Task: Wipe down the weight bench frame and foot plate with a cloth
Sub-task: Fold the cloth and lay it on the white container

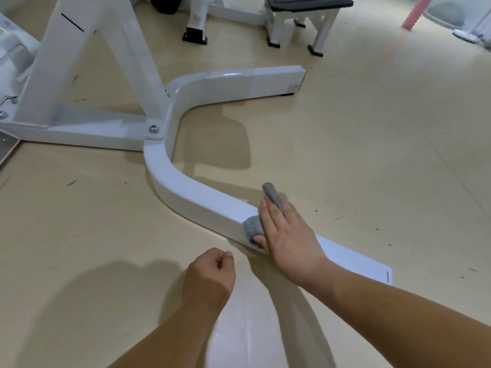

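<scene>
The white weight bench frame (pixel 186 187) curves across the floor, its near leg running toward the lower right. My right hand (pixel 287 232) lies on that leg and holds a grey cloth (pixel 253 227) against it. The cloth wraps over the leg's top and near side, its other end (pixel 272 195) sticking out past my fingertips. My thumb curls under the cloth on the leg's side face. My left hand (pixel 212 272) hovers over the floor just left of the leg, its fingers curled into a loose fist with nothing in it. A metal plate (pixel 6 150) shows at the far left edge.
The frame's upright struts (pixel 87 57) rise at the upper left. A second white bench with a black pad (pixel 305 11) stands at the back. A pink post (pixel 414 14) and a white stand base (pixel 465 35) are at the far right. Beige floor surrounds the leg.
</scene>
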Action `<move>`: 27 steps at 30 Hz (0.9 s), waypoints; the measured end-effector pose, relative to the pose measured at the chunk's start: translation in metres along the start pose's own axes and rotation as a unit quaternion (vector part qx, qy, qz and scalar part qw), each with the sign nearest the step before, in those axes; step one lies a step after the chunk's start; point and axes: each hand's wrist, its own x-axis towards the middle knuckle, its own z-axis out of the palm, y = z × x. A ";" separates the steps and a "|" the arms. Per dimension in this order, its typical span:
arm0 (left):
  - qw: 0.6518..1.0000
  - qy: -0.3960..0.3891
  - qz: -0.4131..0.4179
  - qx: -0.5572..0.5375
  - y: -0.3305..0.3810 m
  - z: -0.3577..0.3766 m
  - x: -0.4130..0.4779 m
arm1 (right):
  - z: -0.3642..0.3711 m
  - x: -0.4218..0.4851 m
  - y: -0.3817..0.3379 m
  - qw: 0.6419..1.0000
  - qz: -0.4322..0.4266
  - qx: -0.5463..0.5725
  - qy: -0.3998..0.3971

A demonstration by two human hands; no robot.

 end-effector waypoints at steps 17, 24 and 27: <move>0.957 0.002 -0.173 -0.234 0.007 -0.118 0.025 | -0.054 0.049 -0.120 0.729 0.105 0.657 -0.162; 0.965 0.065 -0.192 -0.165 0.008 -0.181 0.007 | -0.048 0.073 -0.202 0.666 0.135 0.711 -0.183; 0.953 0.083 -0.224 -0.184 0.001 -0.213 -0.006 | -0.035 0.076 -0.241 0.693 0.133 0.688 -0.171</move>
